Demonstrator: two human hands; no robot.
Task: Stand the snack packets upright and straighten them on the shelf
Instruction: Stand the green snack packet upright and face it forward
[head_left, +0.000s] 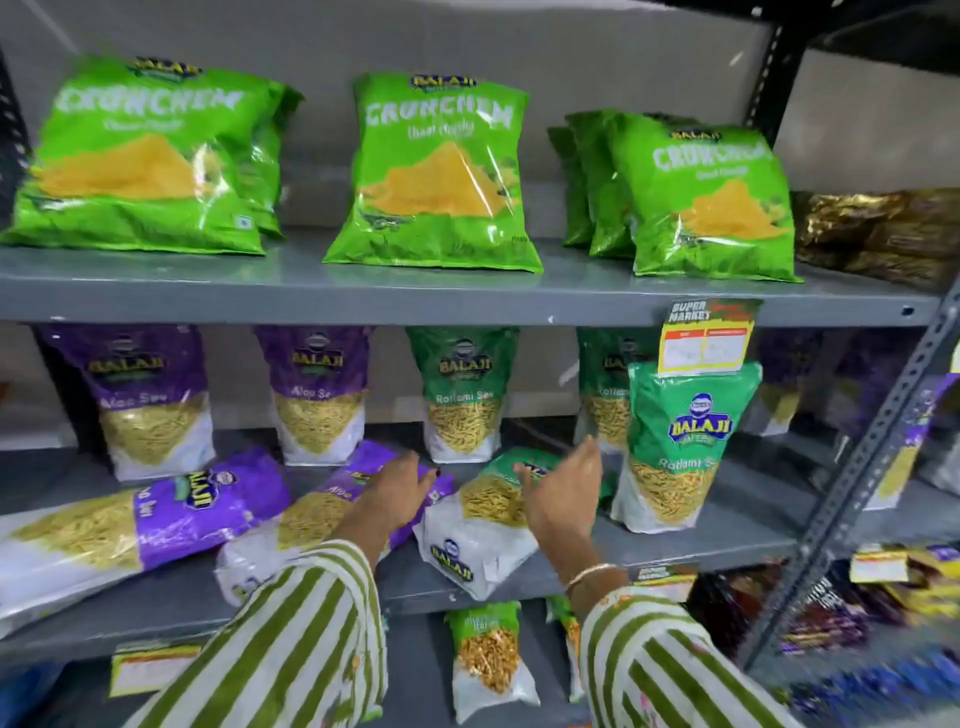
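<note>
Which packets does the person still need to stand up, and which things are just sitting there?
For the job:
left hand
right hand
fallen green packet
fallen purple packet in the middle
fallen purple packet on the left

Just sitting there:
upright green packet
Crunchem bags
price tag

We saw a grey metal middle shelf carrying Balaji packets: three lay toppled at the front, two purple Aloo Sev packets and a green Ratlami Sev packet (top pointing backward), while another green packet stood upright at the right.
</note>
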